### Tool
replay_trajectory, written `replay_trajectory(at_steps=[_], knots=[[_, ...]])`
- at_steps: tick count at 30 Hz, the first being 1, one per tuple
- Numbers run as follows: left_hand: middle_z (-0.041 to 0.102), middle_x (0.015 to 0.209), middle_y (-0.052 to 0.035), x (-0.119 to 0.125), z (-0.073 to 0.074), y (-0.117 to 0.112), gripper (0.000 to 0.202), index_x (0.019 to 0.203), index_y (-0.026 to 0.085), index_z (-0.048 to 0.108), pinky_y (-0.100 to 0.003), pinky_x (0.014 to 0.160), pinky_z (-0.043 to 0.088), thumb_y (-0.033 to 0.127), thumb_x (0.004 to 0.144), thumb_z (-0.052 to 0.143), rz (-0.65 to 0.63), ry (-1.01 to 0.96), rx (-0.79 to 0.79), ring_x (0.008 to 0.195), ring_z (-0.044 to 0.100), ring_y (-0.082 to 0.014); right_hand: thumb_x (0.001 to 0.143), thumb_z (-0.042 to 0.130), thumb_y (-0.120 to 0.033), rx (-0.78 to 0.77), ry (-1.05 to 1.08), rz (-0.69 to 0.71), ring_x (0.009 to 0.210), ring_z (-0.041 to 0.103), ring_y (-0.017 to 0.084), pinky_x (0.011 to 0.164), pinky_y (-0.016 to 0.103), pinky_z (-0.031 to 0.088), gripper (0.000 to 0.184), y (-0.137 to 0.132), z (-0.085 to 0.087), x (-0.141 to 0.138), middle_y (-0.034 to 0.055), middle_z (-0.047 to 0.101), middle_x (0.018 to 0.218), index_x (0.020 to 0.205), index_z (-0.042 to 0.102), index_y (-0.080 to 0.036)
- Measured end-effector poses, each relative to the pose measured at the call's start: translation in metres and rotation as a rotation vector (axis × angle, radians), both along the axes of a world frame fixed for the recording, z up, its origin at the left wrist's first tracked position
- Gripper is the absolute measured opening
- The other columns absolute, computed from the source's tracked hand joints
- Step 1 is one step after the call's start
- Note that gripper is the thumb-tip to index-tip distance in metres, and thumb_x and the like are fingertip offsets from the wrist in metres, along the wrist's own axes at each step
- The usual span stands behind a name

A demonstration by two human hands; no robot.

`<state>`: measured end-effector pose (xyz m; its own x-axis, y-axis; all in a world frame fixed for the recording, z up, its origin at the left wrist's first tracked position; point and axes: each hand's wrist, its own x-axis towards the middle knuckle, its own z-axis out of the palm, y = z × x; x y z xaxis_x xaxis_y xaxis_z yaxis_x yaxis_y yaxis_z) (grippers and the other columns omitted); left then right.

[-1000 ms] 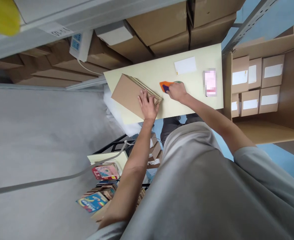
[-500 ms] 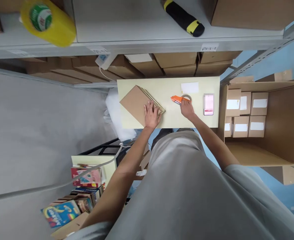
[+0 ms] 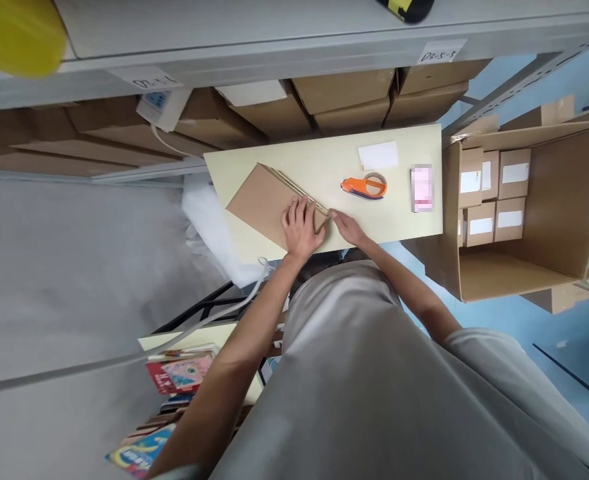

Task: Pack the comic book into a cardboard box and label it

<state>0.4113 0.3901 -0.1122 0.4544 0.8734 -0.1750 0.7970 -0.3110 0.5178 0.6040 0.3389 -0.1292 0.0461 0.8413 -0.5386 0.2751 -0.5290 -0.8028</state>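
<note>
A stack of flattened cardboard boxes (image 3: 261, 200) lies at an angle on the left part of a pale yellow table (image 3: 324, 160). My left hand (image 3: 301, 228) rests flat on its near corner, fingers spread. My right hand (image 3: 345, 227) touches the stack's right corner with its fingertips and holds nothing. An orange tape dispenser (image 3: 365, 187) lies free on the table beyond my right hand. A white label (image 3: 378, 155) and a phone (image 3: 421, 188) lie farther right.
A large open carton (image 3: 524, 267) with small labelled boxes stands right of the table. Shelves with brown boxes (image 3: 344, 93) rise behind it, a yellow roll (image 3: 14, 33) on top. White packing material (image 3: 209, 220) and books (image 3: 179, 373) sit at lower left.
My right hand has let go of the orange tape dispenser and come back left to the stack's corner. My left hand stays on the stack.
</note>
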Motion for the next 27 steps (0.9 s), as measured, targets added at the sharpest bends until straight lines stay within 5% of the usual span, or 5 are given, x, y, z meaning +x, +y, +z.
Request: replay_trajectory(at_steps=[6,10,16,20,27], knots=[[0.040,0.188,-0.0209,0.006,0.010,-0.003,0.075,0.172,0.018,0.054,-0.064,0.147,0.008,0.043,0.102,0.066,-0.003,-0.027,-0.093,0.181,0.023,-0.0423,0.125,0.038,-0.042,-0.084,0.115,-0.172,0.160,0.063,0.022,0.143,0.041,0.039,0.055,0.024,-0.014,-0.030,0.0104,0.074,0.162,0.153,0.075,-0.013],[0.040,0.188,-0.0193,0.001,0.028,0.015,0.081,0.175,0.021,0.049,-0.063,0.146,0.014,0.057,0.105,0.065,-0.010,-0.045,-0.137,0.180,0.023,-0.0441,0.121,0.042,-0.061,-0.136,0.000,-0.371,0.153,0.070,0.025,0.135,0.043,0.049,0.061,0.020,-0.005,-0.025,0.0129,0.082,0.149,0.135,0.083,-0.018],[0.037,0.188,-0.0216,-0.030,0.018,0.126,0.086,0.174,0.017,0.049,-0.070,0.144,0.010,0.070,0.107,0.059,0.309,-0.029,-0.040,0.182,0.011,-0.0470,0.120,0.039,-0.063,-0.400,0.089,-0.733,0.111,0.088,0.027,0.111,0.044,0.066,0.062,-0.001,0.008,-0.042,0.0220,0.083,0.139,0.112,0.078,-0.015],[0.071,0.155,-0.0291,-0.042,0.008,0.180,0.084,0.145,0.012,0.072,-0.077,0.140,0.013,0.082,0.106,0.048,0.381,0.042,-0.297,0.165,0.047,-0.0534,0.119,0.044,-0.065,-0.431,0.327,-0.811,0.103,0.087,0.024,0.104,0.038,0.069,0.057,0.006,0.019,-0.060,0.0226,0.085,0.130,0.105,0.072,-0.017],[0.079,0.126,-0.0215,-0.082,0.060,0.145,0.067,0.111,0.017,0.082,-0.059,0.130,0.044,0.077,0.108,0.053,0.320,-0.006,-0.215,0.136,0.070,-0.0433,0.111,0.053,-0.078,-0.179,0.261,-0.838,0.101,0.083,0.024,0.095,0.036,0.071,0.060,-0.004,0.060,-0.077,0.0116,0.085,0.112,0.103,0.072,-0.022]])
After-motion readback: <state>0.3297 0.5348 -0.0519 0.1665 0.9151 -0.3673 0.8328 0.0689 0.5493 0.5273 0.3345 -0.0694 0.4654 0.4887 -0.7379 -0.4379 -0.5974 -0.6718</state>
